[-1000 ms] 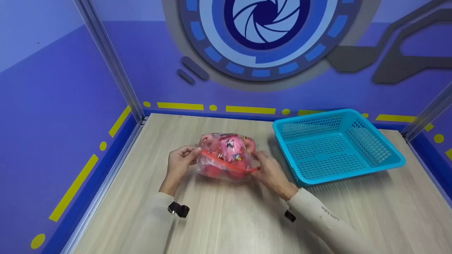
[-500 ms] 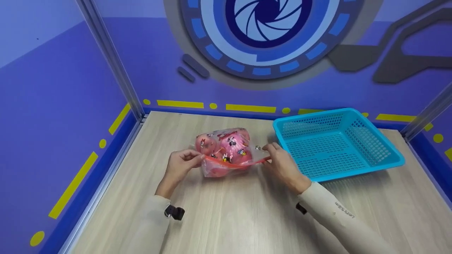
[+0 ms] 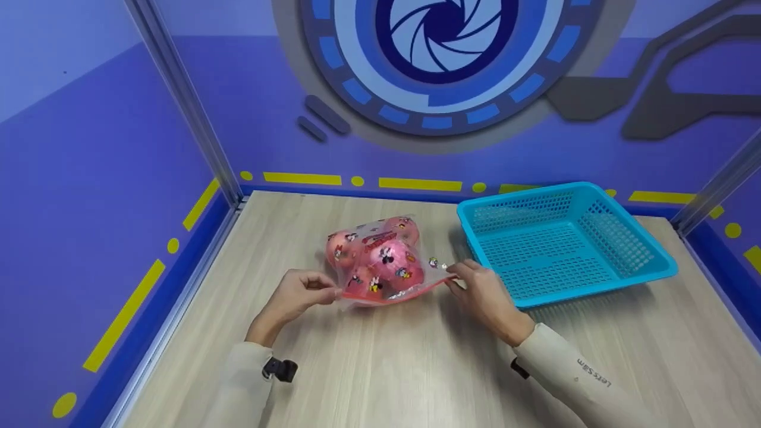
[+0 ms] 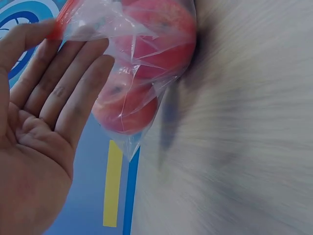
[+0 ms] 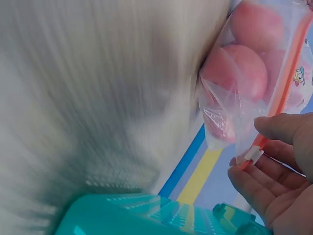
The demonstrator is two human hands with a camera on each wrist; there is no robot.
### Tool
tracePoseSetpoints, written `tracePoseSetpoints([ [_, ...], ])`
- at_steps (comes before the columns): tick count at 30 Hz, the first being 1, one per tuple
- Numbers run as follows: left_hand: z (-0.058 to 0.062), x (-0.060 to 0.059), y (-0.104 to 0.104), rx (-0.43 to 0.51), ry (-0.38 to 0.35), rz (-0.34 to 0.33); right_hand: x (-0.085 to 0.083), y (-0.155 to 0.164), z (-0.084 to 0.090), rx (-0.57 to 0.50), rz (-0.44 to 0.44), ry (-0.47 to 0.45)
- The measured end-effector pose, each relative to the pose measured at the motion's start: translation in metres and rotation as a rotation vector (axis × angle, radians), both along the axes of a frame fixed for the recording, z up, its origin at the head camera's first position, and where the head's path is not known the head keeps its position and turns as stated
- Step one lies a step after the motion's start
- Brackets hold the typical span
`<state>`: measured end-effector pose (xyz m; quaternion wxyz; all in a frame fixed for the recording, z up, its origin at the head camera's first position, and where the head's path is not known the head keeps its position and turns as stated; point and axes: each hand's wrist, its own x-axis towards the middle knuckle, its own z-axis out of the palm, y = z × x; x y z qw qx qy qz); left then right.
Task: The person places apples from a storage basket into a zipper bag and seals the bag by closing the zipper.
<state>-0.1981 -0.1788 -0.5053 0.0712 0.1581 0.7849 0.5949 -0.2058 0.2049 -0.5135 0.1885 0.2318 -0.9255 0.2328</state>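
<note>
A clear slider zip bag [image 3: 380, 235] with cartoon prints and a red zip strip lies on the table, several red apples [image 4: 125, 105] inside it. A shinier pink round thing [image 3: 389, 258] is in the bag too. My left hand [image 3: 300, 295] pinches the left end of the zip strip between thumb and forefinger, its other fingers extended in the left wrist view. At the strip's right end, my right hand [image 3: 489, 297] pinches the edge beside a white slider [image 5: 254, 154]. The zip edge is stretched between both hands, towards the person.
A blue-green perforated basket [image 3: 594, 288] stands on the table [image 3: 380, 368] to the right, close beside the right hand. Purple-blue printed walls [image 3: 250, 119] enclose the table at the back and sides, with metal posts at the corners.
The hands have spread apart and the zip edge has come down towards the person and straightened. The bag's printed top now lies flatter over the apples.
</note>
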Motion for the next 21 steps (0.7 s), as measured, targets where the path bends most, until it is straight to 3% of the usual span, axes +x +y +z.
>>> tracePoseSetpoints([
  [7,-0.005,0.005,-0.002,-0.040,-0.093,-0.044,0.007,0.001,0.004,-0.084,0.021,-0.135],
  [13,-0.011,0.010,-0.002,-0.106,-0.104,-0.102,0.012,0.005,0.009,-0.172,0.016,-0.266],
  [16,-0.016,0.014,0.000,-0.151,-0.092,-0.105,0.014,0.005,0.009,-0.209,0.006,-0.278],
  [21,-0.023,0.019,0.005,-0.181,-0.095,-0.073,0.016,0.002,0.005,-0.221,-0.025,-0.222],
])
